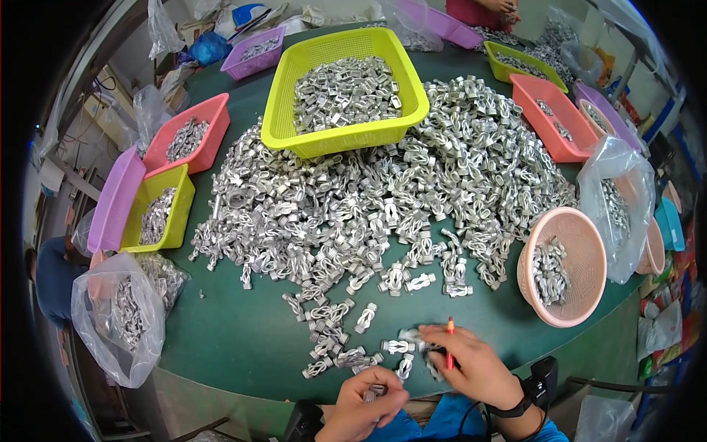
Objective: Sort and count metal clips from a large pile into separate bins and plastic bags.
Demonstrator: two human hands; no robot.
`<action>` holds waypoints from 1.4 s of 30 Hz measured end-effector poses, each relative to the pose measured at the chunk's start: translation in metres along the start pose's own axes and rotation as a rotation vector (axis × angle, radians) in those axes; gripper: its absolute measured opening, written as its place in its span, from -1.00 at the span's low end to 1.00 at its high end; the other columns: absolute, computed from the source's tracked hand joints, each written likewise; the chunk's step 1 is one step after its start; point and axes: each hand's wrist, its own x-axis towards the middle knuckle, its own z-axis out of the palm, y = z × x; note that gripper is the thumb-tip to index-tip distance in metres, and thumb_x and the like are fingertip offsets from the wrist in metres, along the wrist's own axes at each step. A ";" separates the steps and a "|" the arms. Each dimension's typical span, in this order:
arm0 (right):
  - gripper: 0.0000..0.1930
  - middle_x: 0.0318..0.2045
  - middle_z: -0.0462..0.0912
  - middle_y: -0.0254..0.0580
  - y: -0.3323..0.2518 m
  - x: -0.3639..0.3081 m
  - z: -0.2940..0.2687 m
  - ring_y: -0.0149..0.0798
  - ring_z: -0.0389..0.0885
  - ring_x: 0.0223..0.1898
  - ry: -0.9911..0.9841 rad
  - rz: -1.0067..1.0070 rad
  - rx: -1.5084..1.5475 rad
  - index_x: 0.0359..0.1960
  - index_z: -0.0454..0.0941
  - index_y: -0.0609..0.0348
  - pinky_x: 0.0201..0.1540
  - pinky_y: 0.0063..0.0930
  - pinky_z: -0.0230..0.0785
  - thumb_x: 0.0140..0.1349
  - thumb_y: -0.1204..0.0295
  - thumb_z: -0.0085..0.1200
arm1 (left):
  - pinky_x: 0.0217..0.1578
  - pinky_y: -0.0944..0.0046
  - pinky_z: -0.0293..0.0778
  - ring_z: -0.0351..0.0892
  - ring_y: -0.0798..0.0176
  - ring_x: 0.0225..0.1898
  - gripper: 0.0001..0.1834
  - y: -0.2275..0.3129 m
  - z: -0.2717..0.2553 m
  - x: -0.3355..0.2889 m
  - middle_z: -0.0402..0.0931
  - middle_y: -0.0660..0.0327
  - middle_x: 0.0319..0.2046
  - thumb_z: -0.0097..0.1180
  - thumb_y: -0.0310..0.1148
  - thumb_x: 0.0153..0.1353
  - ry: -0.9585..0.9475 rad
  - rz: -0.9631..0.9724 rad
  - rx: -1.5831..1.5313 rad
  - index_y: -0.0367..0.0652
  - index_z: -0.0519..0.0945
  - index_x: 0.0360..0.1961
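Note:
My left hand [366, 398] is at the table's near edge, its fingers curled round a small ribbed silvery metal part [374, 391]. My right hand [475, 366] is to the right of it, with a red pencil [450, 343] held upright between its fingers. The right fingertips reach down among a few loose metal parts, slightly blurred there; whether they grip one I cannot tell. Next to the fingers lie a twisted metal fitting [398, 345] and another [403, 366]. A loose string of such fittings [328, 335] runs from near my hands to the big heap [317, 206].
On the green table [236, 331], a large yellow-green basket [346, 140] of metal pieces rests on the heap. A pink round basket [563, 317] stands at right, plastic bags [118, 361] at both sides. Coloured baskets line the edges. Another person's hands [504, 7] show at the far side.

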 end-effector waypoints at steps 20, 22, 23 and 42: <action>-0.74 -0.27 0.40 -0.10 -0.002 0.058 -0.002 -0.06 0.34 -0.20 -0.042 -0.268 -0.442 -0.34 0.35 0.21 -0.18 -0.34 0.20 -0.17 0.65 -0.09 | -0.70 0.43 0.27 0.34 0.37 -0.73 -0.85 -0.023 -0.003 0.020 0.39 0.24 -0.65 0.06 -0.42 -0.11 0.147 0.474 1.217 -0.16 0.48 -0.43; -0.77 -0.32 0.42 -0.10 -0.008 0.051 -0.010 -0.08 0.36 -0.25 0.001 -0.210 -0.390 -0.37 0.38 0.20 -0.23 -0.37 0.22 -0.16 0.64 -0.07 | -0.70 0.45 0.25 0.31 0.41 -0.74 -0.85 -0.019 -0.009 0.018 0.38 0.25 -0.67 0.08 -0.44 -0.13 0.177 0.507 1.121 -0.17 0.48 -0.44; -0.80 -0.37 0.43 -0.10 -0.009 0.050 -0.011 -0.10 0.39 -0.30 0.046 -0.149 -0.334 -0.40 0.40 0.20 -0.28 -0.40 0.25 -0.15 0.62 -0.04 | -0.70 0.46 0.23 0.29 0.43 -0.74 -0.85 -0.015 -0.011 0.017 0.36 0.26 -0.70 0.09 -0.47 -0.14 0.255 0.512 1.168 -0.17 0.49 -0.45; -0.79 -0.58 0.47 -0.17 0.005 0.036 -0.006 -0.14 0.42 -0.50 0.169 -0.064 -0.232 -0.42 0.38 0.20 -0.44 -0.44 0.28 -0.19 0.58 0.02 | -0.69 0.48 0.19 0.25 0.44 -0.73 -0.90 -0.006 -0.013 0.015 0.32 0.27 -0.75 0.10 -0.51 -0.16 0.243 0.558 1.121 -0.21 0.50 -0.52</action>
